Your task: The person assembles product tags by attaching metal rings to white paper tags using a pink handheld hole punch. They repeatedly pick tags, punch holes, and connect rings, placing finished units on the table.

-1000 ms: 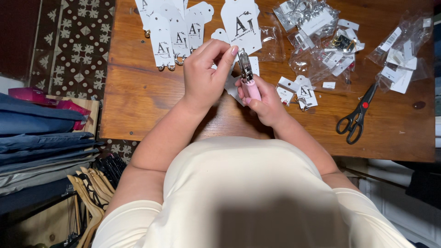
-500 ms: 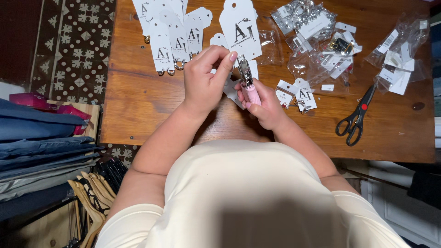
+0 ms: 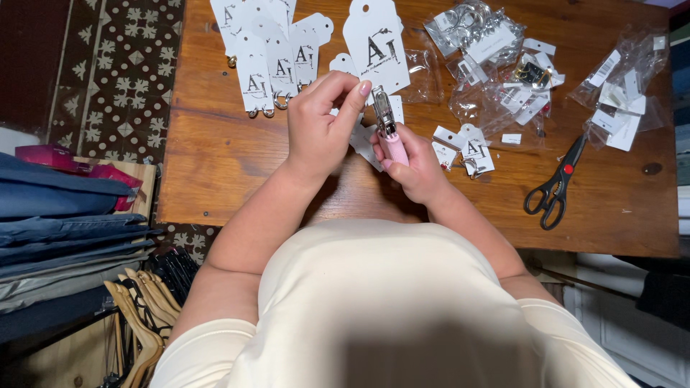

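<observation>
At frame centre, the right hand grips an upright pink-handled punch while the left hand, just left, pinches its metal head.

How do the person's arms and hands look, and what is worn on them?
Both arms are bare from the short cream sleeves down. The left hand and right hand wear no gloves; no rings, watch or bracelets show. The nails are short, with pale polish as far as can be told.

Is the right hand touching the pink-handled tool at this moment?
Touching. The head view shows the right hand wrapped around the pink-handled tool, its fingers closed on the handle, while the left hand pinches something small at the tool's metal tip.
</observation>
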